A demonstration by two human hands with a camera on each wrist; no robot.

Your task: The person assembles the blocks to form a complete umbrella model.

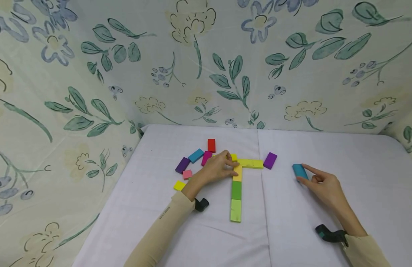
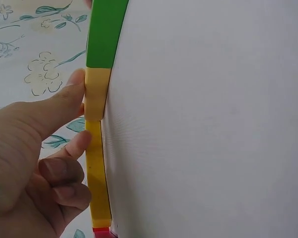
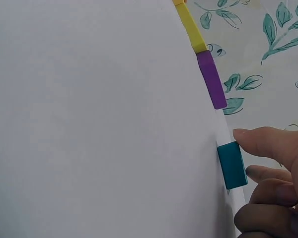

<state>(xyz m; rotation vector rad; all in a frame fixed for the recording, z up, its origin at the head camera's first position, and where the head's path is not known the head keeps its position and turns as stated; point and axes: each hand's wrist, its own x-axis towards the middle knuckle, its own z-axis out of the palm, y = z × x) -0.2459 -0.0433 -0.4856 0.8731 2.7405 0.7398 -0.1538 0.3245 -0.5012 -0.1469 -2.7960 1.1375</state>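
In the head view, my left hand (image 1: 220, 167) is at the top of a column of blocks, thumb and forefinger at a light orange block (image 1: 237, 173). The left wrist view has the thumb on that block's side and a bent finger against the yellow block (image 2: 96, 171) beyond it. Below the orange block, a green block (image 1: 236, 190) and a light green block (image 1: 236, 210) line up end to end. A yellow bar (image 1: 251, 163) extends right from the column's top. Off to the right, my right hand (image 1: 327, 185) pinches a blue block (image 1: 300, 172) between thumb and fingers, low over the cloth.
A purple block (image 1: 270, 160) lies beside the yellow bar's right end. Left of the column are scattered blocks: red (image 1: 211, 145), blue (image 1: 196, 155), magenta (image 1: 206, 158), dark purple (image 1: 183, 165), pink (image 1: 187, 174) and yellow (image 1: 179, 185). White cloth (image 1: 292, 230) covers the table; floral fabric (image 1: 192, 85) hangs behind.
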